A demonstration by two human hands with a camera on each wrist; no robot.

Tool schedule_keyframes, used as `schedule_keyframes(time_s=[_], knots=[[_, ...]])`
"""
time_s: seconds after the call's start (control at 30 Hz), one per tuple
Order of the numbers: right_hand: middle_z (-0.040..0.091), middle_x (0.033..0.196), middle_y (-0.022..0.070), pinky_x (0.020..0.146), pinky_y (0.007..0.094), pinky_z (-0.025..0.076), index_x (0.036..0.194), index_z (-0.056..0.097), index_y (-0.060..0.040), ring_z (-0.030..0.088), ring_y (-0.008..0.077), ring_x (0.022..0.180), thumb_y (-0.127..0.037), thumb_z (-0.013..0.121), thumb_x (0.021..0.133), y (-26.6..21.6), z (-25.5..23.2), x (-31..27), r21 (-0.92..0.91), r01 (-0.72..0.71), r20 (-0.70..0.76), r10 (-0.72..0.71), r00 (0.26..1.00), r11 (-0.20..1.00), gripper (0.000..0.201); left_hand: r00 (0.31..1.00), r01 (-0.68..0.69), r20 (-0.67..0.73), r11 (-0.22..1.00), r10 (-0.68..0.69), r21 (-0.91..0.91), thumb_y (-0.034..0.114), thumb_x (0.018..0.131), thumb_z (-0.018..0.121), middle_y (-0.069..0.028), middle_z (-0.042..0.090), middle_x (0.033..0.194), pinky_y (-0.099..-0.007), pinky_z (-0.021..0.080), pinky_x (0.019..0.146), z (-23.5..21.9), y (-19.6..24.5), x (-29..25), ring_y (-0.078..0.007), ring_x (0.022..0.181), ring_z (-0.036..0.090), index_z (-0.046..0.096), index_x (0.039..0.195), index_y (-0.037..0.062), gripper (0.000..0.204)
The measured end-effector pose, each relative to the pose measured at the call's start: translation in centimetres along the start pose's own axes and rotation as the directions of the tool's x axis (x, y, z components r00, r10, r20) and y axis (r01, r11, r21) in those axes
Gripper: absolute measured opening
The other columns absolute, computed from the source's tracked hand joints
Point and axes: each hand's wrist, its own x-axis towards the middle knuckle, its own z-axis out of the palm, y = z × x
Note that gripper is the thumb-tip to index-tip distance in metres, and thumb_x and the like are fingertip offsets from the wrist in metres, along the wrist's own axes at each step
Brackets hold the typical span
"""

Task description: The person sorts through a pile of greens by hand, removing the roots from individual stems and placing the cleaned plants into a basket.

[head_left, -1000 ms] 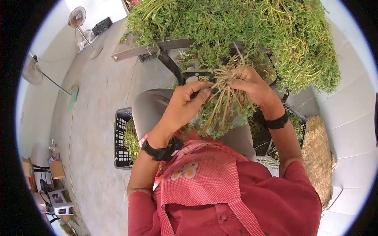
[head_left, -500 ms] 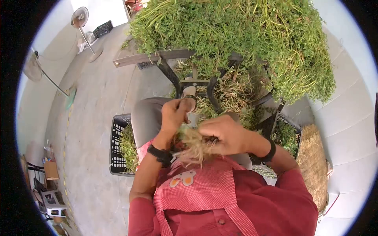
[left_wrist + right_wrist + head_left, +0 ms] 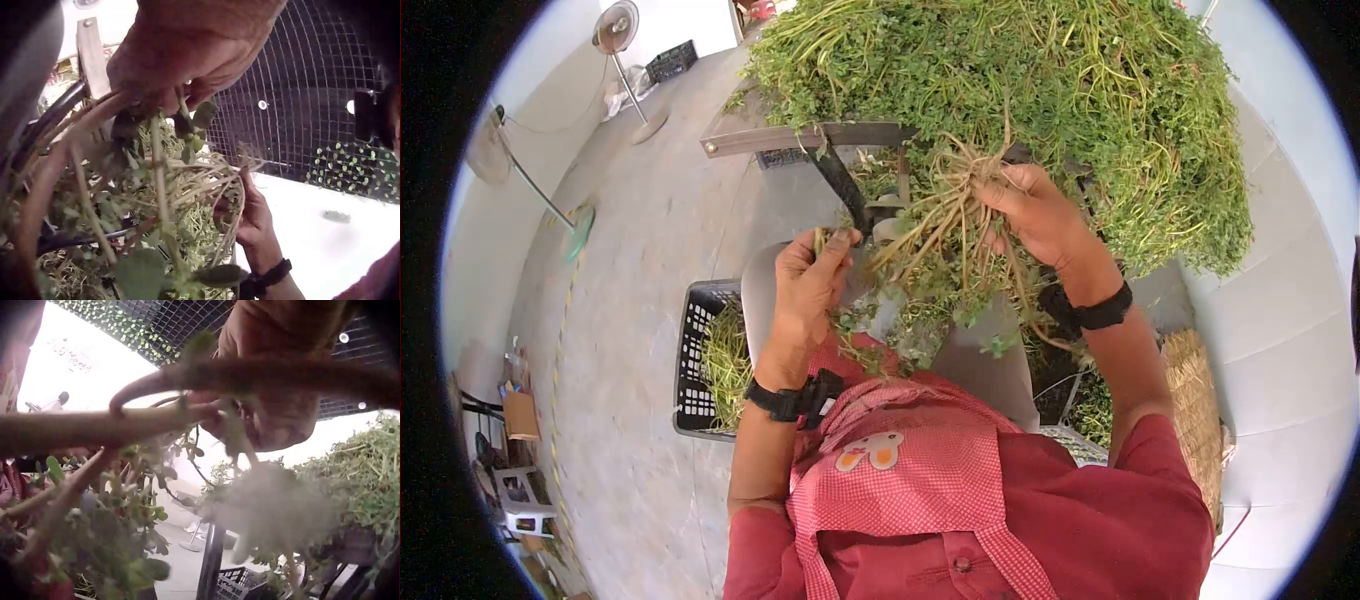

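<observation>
And there, in front of the table (image 3: 800, 138), the right hand (image 3: 1045, 225) gripped a rooted bunch (image 3: 945, 215), the left hand (image 3: 802, 295) pinched a leafy sprig (image 3: 205, 114), crated stems (image 3: 725, 370) sat below, and the big green heap (image 3: 1020, 90) on top looked unworked.

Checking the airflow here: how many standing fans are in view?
2: a far fan at upper left, beside a black crate; a nearer fan by the left wall. Others may be hidden.

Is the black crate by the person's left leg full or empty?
Not empty: green stems lie inside the crate. How deep they go, I cannot tell.
</observation>
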Motion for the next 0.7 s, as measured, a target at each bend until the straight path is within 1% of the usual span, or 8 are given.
schedule_keyframes(time_s=[0.13, 0.2, 0.23, 0.3, 0.33, 0.43, 0.57, 0.7], knots=[[0.059, 0.084, 0.0049, 0.041, 0.0225, 0.045, 0.101, 0.058, 0.0005, 0.056, 0.0107, 0.052, -0.024, 0.06, 0.086, 1.8, 0.3, 0.2, 0.094, -0.045, 0.017, 0.044, 0.999, 0.995, 0.029, 0.999, -0.041, 0.009, 0.99, 0.04, 0.132, 0.02, 0.088, 0.059, 0.0036, 0.055, 0.068, -0.0179, 0.023, 0.041, 1.4, 0.9, -0.9, -0.0001, 0.047, 0.034, 0.064, 0.091, 0.0038, 0.017], [0.06, 0.081, 0.0049, 0.041, 0.0226, 0.046, 0.103, 0.058, 0.0008, 0.057, 0.0112, 0.053, -0.023, 0.06, 0.086, 2.5, 0.5, 0.3, 0.131, -0.008, 0.039, 0.003, 0.999, 0.991, 0.029, 0.985, -0.169, 0.074, 0.95, 0.155, 0.264, 0.018, 0.087, 0.061, 0.003, 0.058, 0.071, -0.0179, 0.032, 0.046, 2.2, 0.9, -0.8, -0.0003, 0.053, 0.041, 0.065, 0.09, 0.0028, 0.016], [0.06, 0.081, 0.0049, 0.041, 0.0226, 0.046, 0.103, 0.058, 0.0008, 0.057, 0.0112, 0.053, -0.023, 0.06, 0.086, 2.7, 0.7, 0.2, 0.137, -0.015, 0.042, 0.009, 0.999, 0.99, 0.029, 0.987, -0.161, 0.069, 0.95, 0.148, 0.267, 0.018, 0.087, 0.061, 0.003, 0.058, 0.071, -0.0179, 0.032, 0.046, 2.6, 0.4, -0.6, -0.0003, 0.053, 0.041, 0.065, 0.09, 0.0028, 0.016], [0.061, 0.078, 0.0056, 0.041, 0.0227, 0.046, 0.104, 0.058, 0.0011, 0.057, 0.0113, 0.053, -0.022, 0.059, 0.086, 2.8, 1.4, -0.1, 0.136, -0.039, 0.043, 0.034, 0.998, 0.99, 0.029, 0.948, -0.31, 0.166, 0.907, 0.272, 0.284, 0.014, 0.086, 0.061, 0.003, 0.06, 0.073, -0.019, 0.04, 0.055, 3.5, -0.4, -0.1, -0.0021, 0.062, 0.048, 0.064, 0.089, 0.0006, 0.014], [0.061, 0.078, 0.0056, 0.041, 0.0227, 0.046, 0.104, 0.058, 0.0011, 0.057, 0.0113, 0.053, -0.022, 0.059, 0.086, 2.8, 1.5, -0.2, 0.141, -0.041, 0.043, 0.035, 0.998, 0.989, 0.029, 0.962, -0.261, 0.173, 0.888, 0.209, 0.378, 0.011, 0.084, 0.064, 0.0026, 0.059, 0.073, -0.0208, 0.044, 0.063, 3.7, -0.4, -0.1, -0.0035, 0.069, 0.051, 0.063, 0.089, -0.0014, 0.014], [0.061, 0.077, 0.0065, 0.042, 0.0225, 0.047, 0.103, 0.059, 0.0008, 0.057, 0.0114, 0.053, -0.021, 0.059, 0.087, 3.1, 1.7, -0.4, 0.113, -0.086, 0.059, 0.08, 0.995, 0.99, 0.028, 0.922, -0.386, 0.204, 0.783, 0.328, 0.487, 0.011, 0.082, 0.066, 0.0034, 0.057, 0.071, -0.0205, 0.043, 0.06, 4.9, -0.7, -0.6, -0.0029, 0.066, 0.05, 0.061, 0.09, -0.001, 0.015], [0.061, 0.077, 0.0059, 0.043, 0.0217, 0.047, 0.104, 0.06, 0.0, 0.058, 0.0108, 0.053, -0.025, 0.062, 0.085, 3.8, 1.8, -0.3, 0.079, -0.118, 0.074, 0.112, 0.991, 0.99, 0.031, 0.95, -0.313, 0.216, 0.732, 0.227, 0.605, 0.011, 0.081, 0.067, 0.0047, 0.055, 0.068, -0.0208, 0.042, 0.056, 4.9, -1.8, -0.3, -0.0032, 0.062, 0.048, 0.061, 0.091, 0.0007, 0.015], [0.062, 0.076, 0.0031, 0.044, 0.0205, 0.047, 0.104, 0.061, 0.0, 0.057, 0.009, 0.054, -0.029, 0.065, 0.083, 3.7, 2.2, -0.6, 0.034, -0.092, 0.048, 0.09, 0.995, 0.995, 0.036, 0.929, -0.364, 0.292, 0.693, 0.226, 0.622, 0.012, 0.084, 0.064, 0.0043, 0.056, 0.068, -0.0214, 0.042, 0.056, 4.4, -2.1, 0.2, -0.0033, 0.062, 0.048, 0.061, 0.092, 0.0006, 0.014]])
